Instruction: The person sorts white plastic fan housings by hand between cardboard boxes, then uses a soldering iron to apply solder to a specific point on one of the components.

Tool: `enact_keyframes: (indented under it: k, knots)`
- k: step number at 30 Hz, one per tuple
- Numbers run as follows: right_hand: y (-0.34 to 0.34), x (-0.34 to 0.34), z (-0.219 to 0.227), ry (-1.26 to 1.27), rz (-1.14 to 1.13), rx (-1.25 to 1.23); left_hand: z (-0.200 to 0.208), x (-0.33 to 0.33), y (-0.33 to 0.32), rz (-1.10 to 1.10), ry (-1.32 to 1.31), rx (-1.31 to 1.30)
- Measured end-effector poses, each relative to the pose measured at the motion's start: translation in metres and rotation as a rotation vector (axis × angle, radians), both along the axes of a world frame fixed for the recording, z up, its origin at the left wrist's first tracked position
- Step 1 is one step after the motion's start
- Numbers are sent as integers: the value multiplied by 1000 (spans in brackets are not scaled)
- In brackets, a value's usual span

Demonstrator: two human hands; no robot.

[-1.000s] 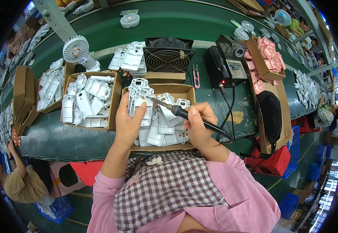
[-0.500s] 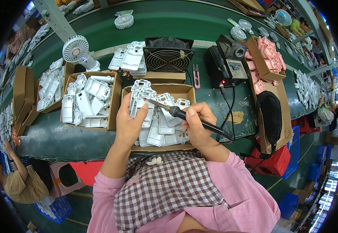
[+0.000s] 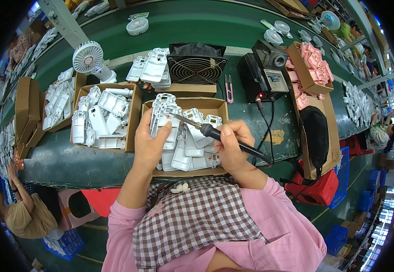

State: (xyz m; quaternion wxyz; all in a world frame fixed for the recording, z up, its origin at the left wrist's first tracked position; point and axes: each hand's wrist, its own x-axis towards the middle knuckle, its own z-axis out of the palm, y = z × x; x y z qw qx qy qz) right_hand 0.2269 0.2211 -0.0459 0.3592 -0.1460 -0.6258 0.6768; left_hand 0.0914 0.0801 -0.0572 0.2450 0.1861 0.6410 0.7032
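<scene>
My left hand is closed on a white plastic housing, thumb across its inner side, above the near cardboard box. In my right hand is a soldering iron, held like a pen. Its metal tip points left and reaches the housing near my left thumb; whether it touches, I cannot tell. Below both hands, several more white housings lie in the box. The iron's black cable trails right, under my right hand.
A black soldering station stands at the right, beside pink-handled snips. Behind the box is a black fan. To the left stand a box of housings and a white handheld fan. Pink parts fill a box farther right.
The iron's tip has shifted slightly left and up, and my right hand slightly right. The small fans on the green conveyor have moved left.
</scene>
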Motion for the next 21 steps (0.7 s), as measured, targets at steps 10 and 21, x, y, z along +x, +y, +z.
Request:
enact_keyframes:
  k: [10, 21]
  knots:
    - [2, 5, -3, 108, 23, -5, 9, 5, 2, 76, 101, -53]
    - [1, 3, -2, -36, 90, 83, 7, 4, -2, 92, -1, 17]
